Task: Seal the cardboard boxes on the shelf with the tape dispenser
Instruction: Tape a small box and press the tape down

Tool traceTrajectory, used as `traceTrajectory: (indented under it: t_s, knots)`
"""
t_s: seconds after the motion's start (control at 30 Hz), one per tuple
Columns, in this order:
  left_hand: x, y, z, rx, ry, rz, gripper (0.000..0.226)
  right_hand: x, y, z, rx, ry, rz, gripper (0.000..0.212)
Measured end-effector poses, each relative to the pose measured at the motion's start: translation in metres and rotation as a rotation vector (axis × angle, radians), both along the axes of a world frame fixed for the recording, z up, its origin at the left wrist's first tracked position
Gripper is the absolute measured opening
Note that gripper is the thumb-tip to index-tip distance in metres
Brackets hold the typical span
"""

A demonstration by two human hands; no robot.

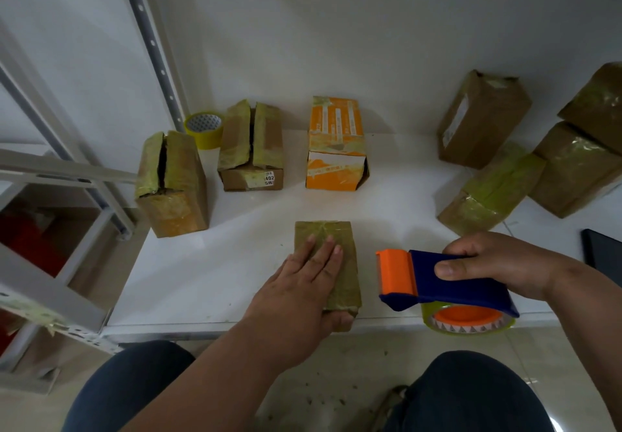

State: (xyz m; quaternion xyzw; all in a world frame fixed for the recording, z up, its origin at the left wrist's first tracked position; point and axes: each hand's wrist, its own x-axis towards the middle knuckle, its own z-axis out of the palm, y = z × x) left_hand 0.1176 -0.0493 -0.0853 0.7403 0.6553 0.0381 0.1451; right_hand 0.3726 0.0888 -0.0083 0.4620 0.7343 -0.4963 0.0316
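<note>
Pressing flat left hand (304, 283) on taped box (340, 243), right hand (498, 263) gripping tape dispenser (447, 283) just beside

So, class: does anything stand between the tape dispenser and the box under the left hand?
Nothing visible does. Only bare shelf separates the tape dispenser in the right hand from the box the left hand presses.

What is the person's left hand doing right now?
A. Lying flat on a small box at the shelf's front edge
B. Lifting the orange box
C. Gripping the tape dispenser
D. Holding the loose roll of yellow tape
A: the left hand lies flat, fingers straight, on the small taped box; the right hand grips the tape dispenser.
</note>
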Motion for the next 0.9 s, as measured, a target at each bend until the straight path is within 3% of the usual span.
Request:
traceTrajectory:
  t_s: [0.1, 0.27, 0.6, 0.73, 0.9]
  knots:
    - [-0.002, 0.0, 0.001, -0.004, 0.005, -0.005, 0.085, 0.0, -0.001, 0.003, 0.017, -0.016, 0.001, 0.088]
    - [-0.004, 0.003, 0.0, -0.007, 0.001, -0.013, 0.084, -0.002, -0.004, 0.014, 0.059, -0.081, -0.015, 0.044]
    - [0.001, 0.0, 0.004, -0.007, 0.017, 0.015, 0.088, -0.039, -0.007, 0.012, 0.229, -0.455, 0.152, 0.043]
    - [0.001, 0.0, 0.003, -0.007, 0.008, 0.015, 0.089, -0.05, -0.002, 0.006, 0.182, -0.462, 0.163, 0.046]
    - [0.002, 0.0, 0.003, 0.001, 0.001, 0.013, 0.087, -0.042, 0.006, -0.016, -0.038, -0.337, -0.021, 0.043]
